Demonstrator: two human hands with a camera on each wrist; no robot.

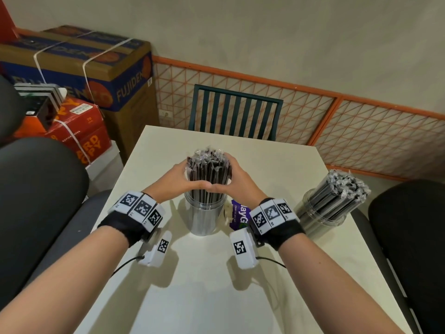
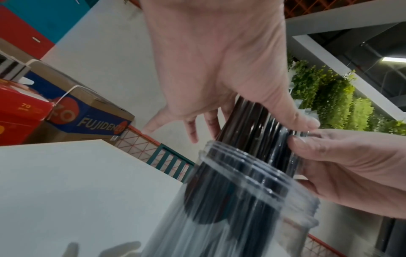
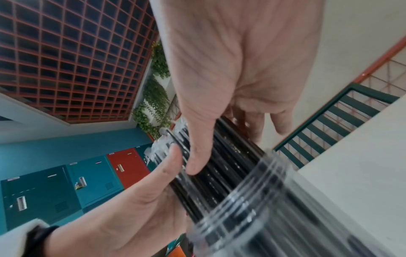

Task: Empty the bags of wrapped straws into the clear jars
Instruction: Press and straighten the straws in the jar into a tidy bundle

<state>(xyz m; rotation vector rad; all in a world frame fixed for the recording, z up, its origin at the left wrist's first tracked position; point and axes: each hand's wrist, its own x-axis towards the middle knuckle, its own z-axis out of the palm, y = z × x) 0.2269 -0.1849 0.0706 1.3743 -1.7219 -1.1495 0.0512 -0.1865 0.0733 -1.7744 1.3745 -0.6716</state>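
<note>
A beige wall [image 1: 265, 32] with orange lattice panelling [image 1: 361, 131] backs a dark-green slatted chair [image 1: 234, 112].

1. Center jar [image 1: 204, 214]: clear glossy plastic, ribbed threaded rim.
2. Straws [image 1: 209, 169]: black, in shiny crinkled clear film.
3. Right jar [image 1: 321, 219]: same clear plastic.
4. Table [image 1: 209, 285]: smooth matt off-white top.
5. Boxes [image 1: 79, 66]: printed cardboard, white plastic strapping.
6. Chair [image 1: 234, 112]: dark green painted slats.
7. Wrist straps [image 1: 125, 227]: black cloth.

The head camera is looking down over the white table [image 1: 265, 165]; both wrist cameras are peering close up at the shared straw bundle [image 1: 208, 169].
</note>
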